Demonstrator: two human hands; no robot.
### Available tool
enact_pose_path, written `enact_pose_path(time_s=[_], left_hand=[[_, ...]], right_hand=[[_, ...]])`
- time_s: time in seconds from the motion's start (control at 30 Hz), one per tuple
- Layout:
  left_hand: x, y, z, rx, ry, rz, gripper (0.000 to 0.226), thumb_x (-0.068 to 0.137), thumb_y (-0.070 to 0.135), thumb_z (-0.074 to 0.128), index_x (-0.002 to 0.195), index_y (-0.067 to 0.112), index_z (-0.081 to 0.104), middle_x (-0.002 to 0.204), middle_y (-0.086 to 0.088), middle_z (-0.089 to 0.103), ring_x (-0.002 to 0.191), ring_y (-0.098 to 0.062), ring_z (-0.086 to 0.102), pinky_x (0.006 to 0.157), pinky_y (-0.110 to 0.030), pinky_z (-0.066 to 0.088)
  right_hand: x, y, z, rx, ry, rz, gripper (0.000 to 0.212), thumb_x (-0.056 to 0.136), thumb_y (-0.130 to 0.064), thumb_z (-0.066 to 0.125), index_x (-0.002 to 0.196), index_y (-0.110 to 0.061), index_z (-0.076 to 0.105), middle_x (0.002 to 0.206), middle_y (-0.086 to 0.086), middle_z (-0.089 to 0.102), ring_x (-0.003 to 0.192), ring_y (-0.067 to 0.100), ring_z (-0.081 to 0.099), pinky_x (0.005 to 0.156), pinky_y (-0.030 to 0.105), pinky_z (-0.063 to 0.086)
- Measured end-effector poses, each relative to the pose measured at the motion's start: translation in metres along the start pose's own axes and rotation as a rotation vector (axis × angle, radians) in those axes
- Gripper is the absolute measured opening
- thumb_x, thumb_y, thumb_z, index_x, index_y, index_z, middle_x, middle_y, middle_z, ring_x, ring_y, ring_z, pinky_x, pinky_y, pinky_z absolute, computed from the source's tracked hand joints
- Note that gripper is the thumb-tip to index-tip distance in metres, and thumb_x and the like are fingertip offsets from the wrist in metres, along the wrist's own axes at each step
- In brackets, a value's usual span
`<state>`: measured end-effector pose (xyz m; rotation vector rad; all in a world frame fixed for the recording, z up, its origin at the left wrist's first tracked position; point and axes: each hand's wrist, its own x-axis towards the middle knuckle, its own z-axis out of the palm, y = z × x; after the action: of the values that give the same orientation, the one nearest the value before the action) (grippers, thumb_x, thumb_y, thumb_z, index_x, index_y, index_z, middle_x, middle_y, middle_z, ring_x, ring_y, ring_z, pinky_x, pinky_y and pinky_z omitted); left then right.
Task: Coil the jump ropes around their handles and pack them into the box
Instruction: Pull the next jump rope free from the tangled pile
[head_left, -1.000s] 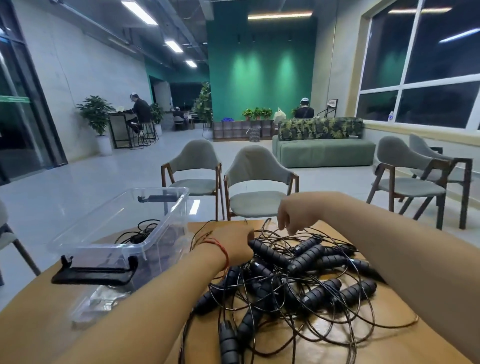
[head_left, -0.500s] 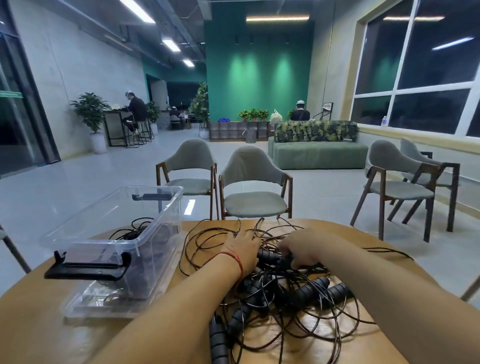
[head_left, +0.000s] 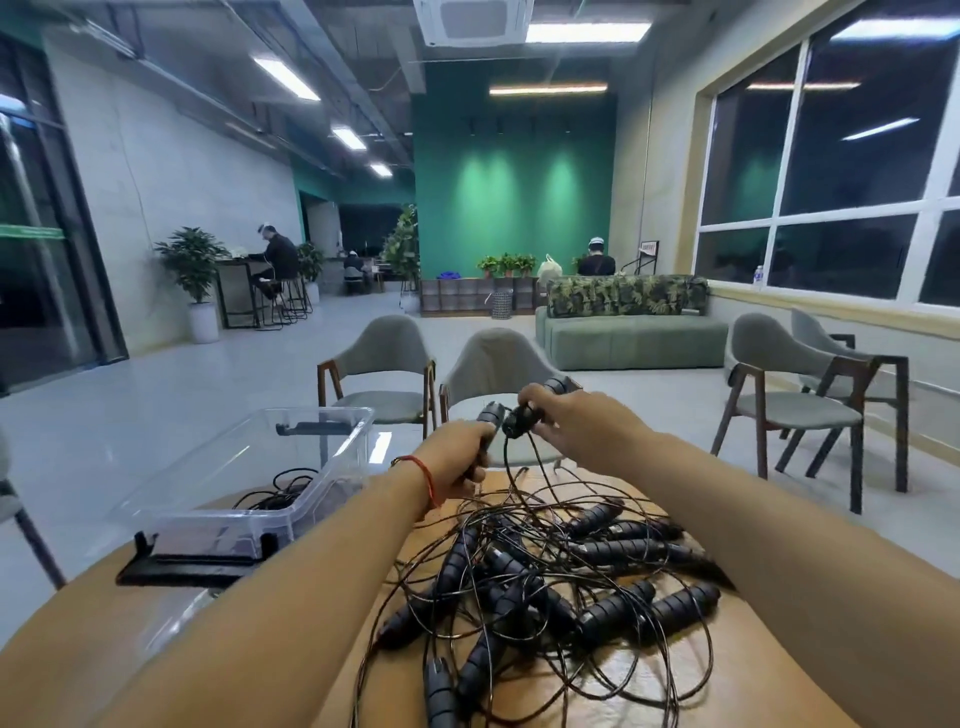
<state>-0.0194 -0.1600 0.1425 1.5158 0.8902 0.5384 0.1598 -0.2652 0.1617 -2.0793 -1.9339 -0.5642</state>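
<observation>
**Table tangle gives up two handles**

Wooden table (head_left: 779, 691) up front, grey chairs (head_left: 384, 364) and a green wall behind. Half a second ago both your hands were down in the pile (head_left: 561, 582). Now they are raised above its far edge, each with a black handle.

Your left hand (head_left: 457, 462) has its fingers curled round the left handle (head_left: 491, 414). Your right hand (head_left: 587, 431) grips the right handle (head_left: 557, 385), with its end cap poking out toward the other one so the two nearly touch. A cord (head_left: 506, 457) drops from that cap into the pile. You cannot tell whether both handles belong to one rope.

The other ropes lie knotted on the table in front of you. The box (head_left: 322, 413) stands open to the left, just beside the pile, with one coiled rope (head_left: 280, 488) inside.

So the pick looks made and coiling has not started. The cord probably needs drawing free first, and crossed loops could drag neighbouring handles along.
</observation>
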Motion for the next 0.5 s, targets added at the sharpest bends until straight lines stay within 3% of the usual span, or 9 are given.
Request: enact_pose_path(time_s=[0.13,0.2,0.27,0.4,0.5], left_hand=[[-0.014,0.014,-0.018,-0.159,-0.105,-0.095,0.068,0.106,0.07,0.03,0.12,0.009,0.056,0.079,-0.01,0.063,0.052,-0.013,0.05,0.04,-0.018,0.037],[-0.017,0.014,-0.028,-0.227,-0.166,-0.109,0.093,0.097,0.086,0.025,0.132,0.006,0.057,0.084,-0.013,0.064,0.057,-0.016,0.052,0.045,-0.023,0.041],[-0.021,0.015,-0.037,-0.266,-0.24,-0.106,0.102,0.09,0.092,0.024,0.135,0.007,0.059,0.091,-0.014,0.065,0.067,-0.019,0.055,0.057,-0.027,0.044],[-0.03,0.013,-0.048,-0.176,-0.349,-0.062,0.09,0.085,0.087,0.055,0.126,0.008,0.066,0.11,-0.019,0.07,0.1,-0.032,0.065,0.095,-0.048,0.055],[-0.032,0.004,-0.052,-0.045,-0.492,0.008,0.07,0.086,0.062,0.077,0.132,0.01,0.062,0.123,-0.016,0.071,0.109,-0.031,0.07,0.097,-0.052,0.058]], right_hand=[[-0.001,-0.014,-0.012,0.42,-0.07,-0.018,0.047,0.103,-0.005,0.05,0.131,-0.043,0.055,0.119,-0.005,0.068,0.092,0.02,0.064,0.078,0.034,0.052],[-0.001,-0.021,-0.015,0.556,-0.068,-0.036,0.037,0.099,-0.009,0.055,0.112,-0.043,0.064,0.117,-0.015,0.063,0.099,0.016,0.063,0.089,0.039,0.052],[0.002,-0.025,-0.017,0.568,-0.014,-0.104,0.023,0.095,-0.015,0.068,0.095,-0.038,0.064,0.111,-0.018,0.063,0.103,0.016,0.063,0.096,0.048,0.052],[0.011,-0.026,-0.015,0.386,0.074,-0.307,0.027,0.086,-0.008,0.083,0.079,-0.027,0.065,0.109,-0.011,0.072,0.105,0.017,0.059,0.092,0.045,0.053],[0.014,-0.029,-0.014,0.376,0.157,-0.359,0.026,0.086,-0.007,0.084,0.075,-0.025,0.069,0.114,-0.015,0.075,0.113,0.013,0.058,0.094,0.035,0.053]])
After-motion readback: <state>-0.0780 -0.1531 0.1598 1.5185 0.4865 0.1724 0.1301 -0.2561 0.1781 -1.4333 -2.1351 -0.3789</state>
